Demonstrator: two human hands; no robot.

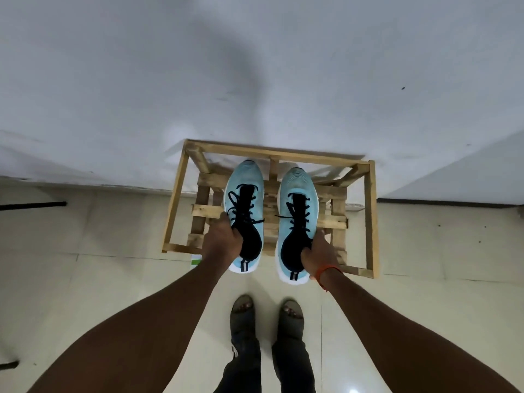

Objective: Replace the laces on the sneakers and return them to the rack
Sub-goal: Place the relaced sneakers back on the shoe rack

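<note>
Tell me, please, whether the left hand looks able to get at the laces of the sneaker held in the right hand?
Probably not as things stand: the left hand grips the left sneaker by its collar, so it is occupied. The black laces on the right sneaker lie uncovered.

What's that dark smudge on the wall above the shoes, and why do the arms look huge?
Head view: the smudge is a soft shadow on the wall, above the rack; the wide-angle lens swells the forearms; glare glints on the floor; left sneaker and right sneaker look sharp.
</note>
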